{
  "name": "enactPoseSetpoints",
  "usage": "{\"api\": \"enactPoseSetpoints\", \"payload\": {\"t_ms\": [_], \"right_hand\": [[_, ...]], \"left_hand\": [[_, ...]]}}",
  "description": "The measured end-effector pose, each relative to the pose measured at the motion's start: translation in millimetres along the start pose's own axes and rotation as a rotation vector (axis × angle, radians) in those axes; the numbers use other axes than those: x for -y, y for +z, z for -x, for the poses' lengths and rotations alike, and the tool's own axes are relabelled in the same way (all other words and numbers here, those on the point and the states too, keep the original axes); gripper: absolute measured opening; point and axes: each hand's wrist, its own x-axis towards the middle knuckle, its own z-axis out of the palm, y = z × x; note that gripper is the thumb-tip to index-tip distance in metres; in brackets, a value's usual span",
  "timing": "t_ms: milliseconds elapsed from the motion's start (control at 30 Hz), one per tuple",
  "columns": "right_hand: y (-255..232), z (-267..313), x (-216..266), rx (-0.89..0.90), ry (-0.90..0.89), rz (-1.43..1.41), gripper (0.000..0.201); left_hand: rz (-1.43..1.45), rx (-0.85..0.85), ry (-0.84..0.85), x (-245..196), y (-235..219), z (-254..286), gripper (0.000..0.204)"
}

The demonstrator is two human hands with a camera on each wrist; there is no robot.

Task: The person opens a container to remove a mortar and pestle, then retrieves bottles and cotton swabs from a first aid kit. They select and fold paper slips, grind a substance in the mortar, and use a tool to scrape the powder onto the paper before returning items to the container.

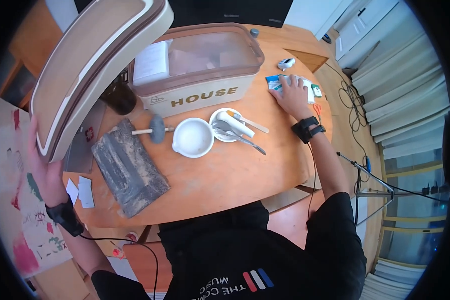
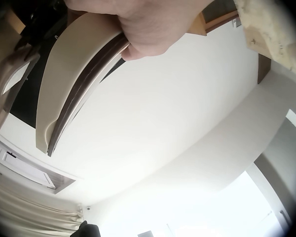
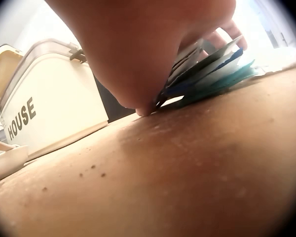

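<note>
Along the right rim of the bench (image 1: 225, 182) we see the packets (image 1: 273, 80) lying near the edge, with red scissors (image 1: 318, 108) just beside them; a broad stretch of wood runs from there back to the white bowl (image 1: 194, 137). On the other side we have less room: the grey slab (image 1: 130, 167) reaches almost to the near edge, and the tilted lid (image 1: 87, 47) rises over that side, in front of the box (image 1: 222, 100) marked HOUSE. The lid covers part of a dark cup (image 1: 120, 99), and its upper end is cut off by the head view. We cannot make out the print on the packets, since the right hand (image 1: 293, 98) covers most of them. That hand reaches out palm down, fingers apart, thumb and fingertips bent about the packets, whose layers fan up unevenly in the right wrist view. Our left hand (image 1: 48, 175) is raised, its fingers and thumb gripping the lid's lower end.
</note>
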Motion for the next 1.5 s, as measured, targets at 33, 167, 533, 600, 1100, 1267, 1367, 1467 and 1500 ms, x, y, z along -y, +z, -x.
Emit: {"api": "enactPoseSetpoints", "payload": {"t_ms": [33, 167, 533, 600, 1100, 1267, 1367, 1467, 1500], "right_hand": [[-3, -1, 0, -0.002, -0.021, -0.006, 0.065], [-15, -10, 0, -0.132, -0.256, -0.026, 0.057], [-4, -20, -1, -0.037, -0.371, -0.229, 0.038], [-3, -21, 0, -0.081, -0.39, -0.255, 0.041], [-1, -22, 6, -0.044, -0.328, -0.449, 0.033], [-6, -27, -9, 0.049, 0.069, -0.861, 0.024], [-42, -13, -10, 0.273, 0.398, -1.04, 0.027], [-38, 14, -19, 0.311, 0.276, -0.878, 0.037], [-32, 23, -21, 0.296, 0.216, -0.807, 0.039]], "left_hand": [[0.004, 0.004, 0.003, -1, -1, 1, 0.071], [0.044, 0.009, -0.026, 1, -2, 5, 0.07], [0.022, 0.014, 0.001, -1, 5, 4, 0.073], [-0.014, 0.004, 0.004, -1, 5, 5, 0.076], [-0.086, 0.022, 0.073, -7, -5, 6, 0.074], [-0.078, -0.018, 0.004, -12, 1, 6, 0.07], [-0.052, -0.016, -0.025, -15, 5, 6, 0.069], [0.002, -0.03, -0.053, -18, 11, 7, 0.07], [0.024, -0.043, -0.064, -19, 13, 8, 0.071]]}}
